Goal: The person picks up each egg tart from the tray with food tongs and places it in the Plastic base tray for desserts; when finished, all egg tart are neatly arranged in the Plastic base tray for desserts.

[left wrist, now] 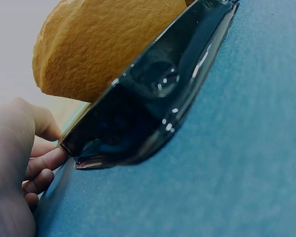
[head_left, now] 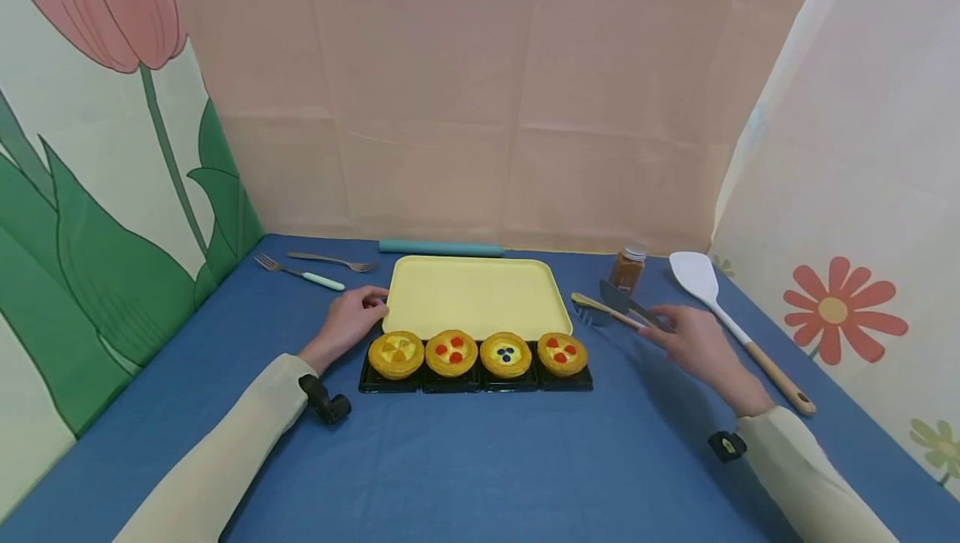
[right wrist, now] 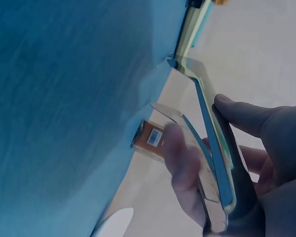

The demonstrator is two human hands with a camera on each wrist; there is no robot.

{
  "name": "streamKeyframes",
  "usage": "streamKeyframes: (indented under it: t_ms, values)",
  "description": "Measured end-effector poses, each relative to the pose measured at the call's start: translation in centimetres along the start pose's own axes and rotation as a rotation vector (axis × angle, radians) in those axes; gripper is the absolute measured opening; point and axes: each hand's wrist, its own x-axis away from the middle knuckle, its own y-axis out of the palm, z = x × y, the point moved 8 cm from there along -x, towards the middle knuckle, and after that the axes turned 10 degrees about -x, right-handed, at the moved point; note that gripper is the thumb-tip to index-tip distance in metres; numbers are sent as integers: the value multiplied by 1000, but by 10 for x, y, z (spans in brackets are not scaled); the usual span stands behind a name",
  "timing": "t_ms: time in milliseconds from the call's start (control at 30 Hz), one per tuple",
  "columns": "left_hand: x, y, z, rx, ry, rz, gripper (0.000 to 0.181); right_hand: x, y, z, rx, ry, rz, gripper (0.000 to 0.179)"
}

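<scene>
My left hand (head_left: 354, 320) is at the left edge of a pale yellow tray (head_left: 480, 297), thumb and fingers pinching its rim. In the left wrist view, the fingertips show just behind the corner of a black plastic tray (left wrist: 138, 118). That black tray stands in front of the yellow one and holds several egg tarts (head_left: 452, 353) topped with red, blue or yellow pieces. To the right, my right hand (head_left: 693, 341) grips a pair of food tongs (head_left: 611, 310) around both arms. The tong tips are spread apart and hold nothing, pointing left over the cloth.
Behind the tongs stands a small brown jar (head_left: 628, 268) with a silver lid. A white spatula (head_left: 738, 328) with a wooden handle lies beyond my right hand. Two forks (head_left: 322, 279) are at the back left, and a teal roller (head_left: 441, 248) lies behind the yellow tray.
</scene>
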Motion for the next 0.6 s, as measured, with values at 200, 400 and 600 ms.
streamKeyframes:
  t_ms: [200, 400, 600]
  values:
    - [0, -2, 1, -12, 10, 10, 41, -5, 3, 5, 67, -20, -25, 49]
    - [1, -4, 2, -13, 14, 10, 41, -5, 6, 7, 158, -60, -18, 43]
    - [1, -3, 2, -16, 8, 10, 41, -3, 10, 7, 174, -11, -52, 44]
